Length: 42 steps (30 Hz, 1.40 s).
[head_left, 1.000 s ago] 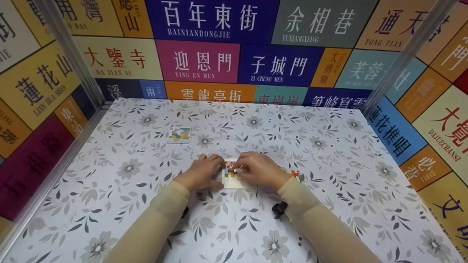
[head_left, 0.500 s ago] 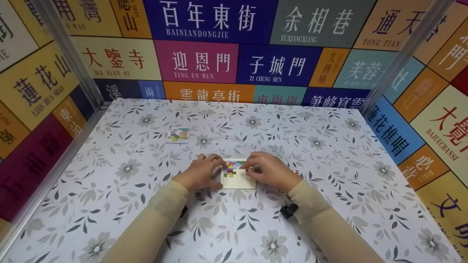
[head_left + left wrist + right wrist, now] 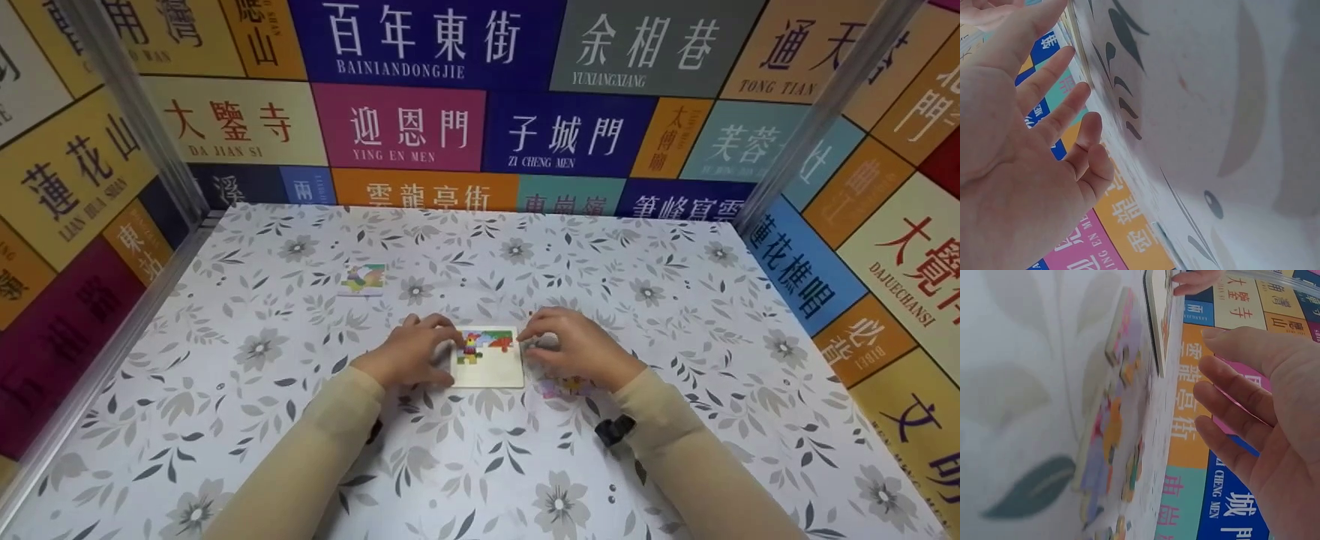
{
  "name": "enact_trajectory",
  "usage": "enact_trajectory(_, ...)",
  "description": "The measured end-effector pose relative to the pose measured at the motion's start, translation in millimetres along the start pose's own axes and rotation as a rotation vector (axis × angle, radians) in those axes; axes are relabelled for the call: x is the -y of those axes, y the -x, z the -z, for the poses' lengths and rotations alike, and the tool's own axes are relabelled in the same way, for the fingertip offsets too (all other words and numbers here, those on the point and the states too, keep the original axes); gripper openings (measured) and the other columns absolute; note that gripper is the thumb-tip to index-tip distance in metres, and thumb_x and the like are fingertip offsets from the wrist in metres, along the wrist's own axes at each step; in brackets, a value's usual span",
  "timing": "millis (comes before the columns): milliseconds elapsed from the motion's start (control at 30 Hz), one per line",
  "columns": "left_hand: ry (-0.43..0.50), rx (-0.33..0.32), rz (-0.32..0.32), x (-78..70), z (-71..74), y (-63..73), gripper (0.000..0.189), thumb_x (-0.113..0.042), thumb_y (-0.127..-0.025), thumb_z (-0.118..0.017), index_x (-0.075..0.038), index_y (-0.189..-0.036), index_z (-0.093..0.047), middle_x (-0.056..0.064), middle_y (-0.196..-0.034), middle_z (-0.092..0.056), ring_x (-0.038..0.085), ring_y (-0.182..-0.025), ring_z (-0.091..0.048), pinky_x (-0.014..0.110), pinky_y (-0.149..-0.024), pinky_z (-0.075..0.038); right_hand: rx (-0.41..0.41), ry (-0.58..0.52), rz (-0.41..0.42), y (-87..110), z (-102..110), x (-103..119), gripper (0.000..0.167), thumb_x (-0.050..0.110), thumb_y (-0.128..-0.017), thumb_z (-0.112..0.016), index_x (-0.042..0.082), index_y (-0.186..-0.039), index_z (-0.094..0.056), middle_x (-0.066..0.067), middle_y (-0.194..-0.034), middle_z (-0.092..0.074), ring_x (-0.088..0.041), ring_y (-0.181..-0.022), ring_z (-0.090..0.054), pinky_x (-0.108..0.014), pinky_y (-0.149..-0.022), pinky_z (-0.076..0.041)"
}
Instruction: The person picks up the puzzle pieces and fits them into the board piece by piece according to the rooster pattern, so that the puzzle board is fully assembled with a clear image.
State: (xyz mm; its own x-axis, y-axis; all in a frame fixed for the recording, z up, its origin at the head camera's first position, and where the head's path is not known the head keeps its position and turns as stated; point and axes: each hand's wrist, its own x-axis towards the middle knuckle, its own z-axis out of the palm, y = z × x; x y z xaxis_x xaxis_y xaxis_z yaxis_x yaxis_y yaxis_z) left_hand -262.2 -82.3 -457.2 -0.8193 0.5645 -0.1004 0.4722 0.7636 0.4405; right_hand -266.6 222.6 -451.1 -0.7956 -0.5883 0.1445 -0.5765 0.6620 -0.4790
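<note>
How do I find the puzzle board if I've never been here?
Look on the flowery white table. Between the left hand and right hand lies the puzzle board. Unlike the colourful square beyond, its lower part is plain cream.

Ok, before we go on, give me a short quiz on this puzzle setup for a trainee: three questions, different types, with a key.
1. True or false: the left hand is lifting a puzzle piece into the air.
2. In the head view, which part of the puzzle board is bare?
A) upper left
B) lower right
C) none, it is completely filled
3. Which hand is nearer the loose puzzle pieces?

Key:
1. False; it is at the board's left edge.
2. B.
3. The right hand.
</note>
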Motion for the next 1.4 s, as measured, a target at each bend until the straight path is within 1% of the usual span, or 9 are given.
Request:
enact_trajectory(133,-0.004,0.002,0.003,0.1,0.4,-0.8,0.051,-0.030,-0.082,-0.088,-0.022,-0.128,-0.069,0.007,-0.147,-0.052,0.037,-0.122,-0.047,0.056,-0.105,-0.041,-0.005,0.016,-0.029,5.5,7.6,-8.5,0.019,0.016,-0.092,-0.078,0.015,-0.111,-0.080,0.003,-0.112,-0.071,-0.020,-0.112,-0.065,-0.045,-0.100,-0.053)
enact_trajectory(300,-0.010,0.017,0.026,1.2,-1.0,-2.3,0.053,-0.032,-0.082,-0.088,-0.024,-0.130,-0.068,0.006,-0.149,-0.051,0.036,-0.125,-0.046,0.054,-0.106,-0.040,0.016,0.044,-0.073,12.4,13.0,-20.2,0.021,0.019,-0.092,-0.079,0.017,-0.112,-0.079,0.002,-0.113,-0.070,-0.021,-0.112,-0.065,-0.046,-0.099,-0.053)
enact_trajectory(400,-0.013,0.019,0.036,1.8,-2.1,-3.0,0.053,-0.033,-0.082,-0.088,-0.025,-0.130,-0.068,0.005,-0.149,-0.051,0.036,-0.125,-0.046,0.053,-0.107,-0.040,0.028,0.054,-0.088,16.0,14.8,-25.7,0.020,0.018,-0.091,-0.079,0.015,-0.111,-0.079,0.000,-0.112,-0.071,-0.022,-0.111,-0.066,-0.045,-0.099,-0.054)
enact_trajectory(567,-0.004,0.022,0.046,1.5,-2.3,-3.1,0.053,-0.033,-0.082,-0.088,-0.026,-0.130,-0.068,0.004,-0.150,-0.050,0.035,-0.126,-0.046,0.053,-0.107,-0.040,0.045,0.087,-0.126,22.8,17.9,-32.8,0.019,0.017,-0.089,-0.079,0.013,-0.107,-0.080,-0.002,-0.107,-0.073,-0.023,-0.104,-0.067,-0.044,-0.095,-0.055)
enact_trajectory(700,-0.002,0.018,0.042,1.7,-2.9,-2.6,0.052,-0.033,-0.082,-0.088,-0.026,-0.130,-0.068,0.004,-0.150,-0.051,0.036,-0.127,-0.046,0.053,-0.107,-0.041,0.039,0.125,-0.163,28.9,20.1,-37.7,0.019,0.018,-0.086,-0.080,0.015,-0.105,-0.080,0.001,-0.106,-0.071,-0.019,-0.095,-0.064,-0.042,-0.088,-0.054)
enact_trajectory(833,0.004,0.010,0.029,2.3,-3.1,-1.5,0.052,-0.031,-0.082,-0.088,-0.025,-0.129,-0.068,0.005,-0.149,-0.051,0.036,-0.126,-0.046,0.054,-0.107,-0.041,0.033,0.150,-0.186,33.1,20.2,-40.4,0.020,0.022,-0.086,-0.081,0.017,-0.105,-0.080,0.002,-0.105,-0.071,-0.016,-0.088,-0.059,-0.038,-0.080,-0.051)
enact_trajectory(1033,0.021,-0.008,-0.011,3.5,-3.4,-0.1,0.051,-0.029,-0.082,-0.088,-0.022,-0.128,-0.068,0.007,-0.148,-0.051,0.038,-0.123,-0.046,0.056,-0.106,-0.041,0.022,0.165,-0.212,35.5,18.6,-43.1,0.019,0.026,-0.086,-0.082,0.020,-0.105,-0.081,0.004,-0.101,-0.072,-0.016,-0.086,-0.061,-0.037,-0.077,-0.051)
enact_trajectory(1200,0.018,0.008,0.008,3.9,-2.7,-0.6,0.051,-0.030,-0.083,-0.087,-0.024,-0.130,-0.067,0.006,-0.150,-0.050,0.038,-0.126,-0.045,0.056,-0.108,-0.040,0.011,0.153,-0.218,35.5,17.4,-43.9,0.016,0.025,-0.087,-0.082,0.020,-0.103,-0.081,0.005,-0.096,-0.073,-0.016,-0.083,-0.062,-0.035,-0.075,-0.050)
enact_trajectory(1400,0.023,0.022,0.028,2.3,-2.3,-1.0,0.052,-0.030,-0.083,-0.087,-0.025,-0.130,-0.067,0.006,-0.151,-0.049,0.037,-0.130,-0.044,0.056,-0.110,-0.039,-0.002,0.148,-0.216,35.6,16.2,-43.3,0.012,0.022,-0.087,-0.081,0.020,-0.099,-0.082,0.005,-0.096,-0.074,-0.017,-0.080,-0.062,-0.033,-0.071,-0.049)
